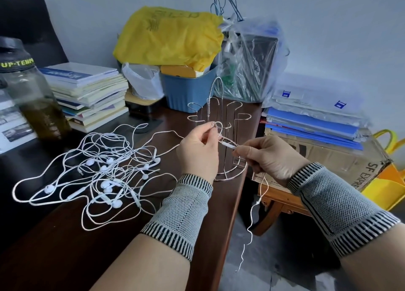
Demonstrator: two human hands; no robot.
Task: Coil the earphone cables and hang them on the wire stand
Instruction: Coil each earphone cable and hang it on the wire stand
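A tangle of several white earphone cables (103,170) lies on the dark wooden desk (65,236) at the left. The metal wire stand (221,115) with hooked arms rises near the desk's right edge, behind my hands. My left hand (198,152) pinches a small loop of white cable in front of the stand. My right hand (269,157) pinches the same cable near its plug, and the loose end (249,229) hangs down past the desk edge. A strand runs from my left hand back to the tangle.
A stack of books (87,93) and a dark bottle (32,93) stand at the back left. A blue bin (186,91) under a yellow bag (168,36) and plastic bags sit behind the stand. Blue folders on a cardboard box (317,155) lie right of the desk.
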